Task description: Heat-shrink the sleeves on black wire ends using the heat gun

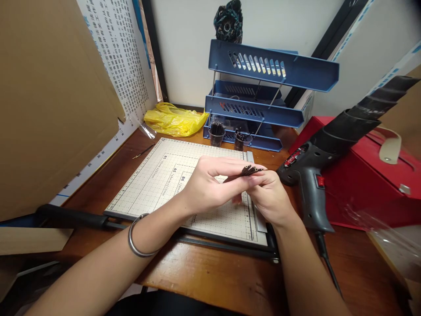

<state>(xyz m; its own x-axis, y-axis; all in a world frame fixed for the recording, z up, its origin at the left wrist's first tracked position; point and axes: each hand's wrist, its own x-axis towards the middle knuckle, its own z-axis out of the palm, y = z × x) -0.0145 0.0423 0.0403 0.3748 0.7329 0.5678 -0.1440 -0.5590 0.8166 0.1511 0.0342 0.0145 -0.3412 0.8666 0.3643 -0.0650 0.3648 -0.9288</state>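
Observation:
Both hands meet above the right part of a paper trimmer [148,175] with a printed grid. Between them is a bundle of thin black tubes [250,170], whose pale cut ends point up and toward me. My left hand [213,182] is closed around the bundle, its thumb pressed against the near side. My right hand [269,195] also grips the bundle from the right, its fingers partly hidden. Most of the bundle's length is covered by the hands. Two small clear cups [216,138] of similar black pieces stand beyond the trimmer.
A heat gun [312,193] with a long black nozzle leans at the right, before a red box [368,175]. Blue tiered trays [253,112] and a yellow plastic bag [174,120] stand at the back. The trimmer's black handle [72,216] sticks out left. Cardboard [49,109] walls the left.

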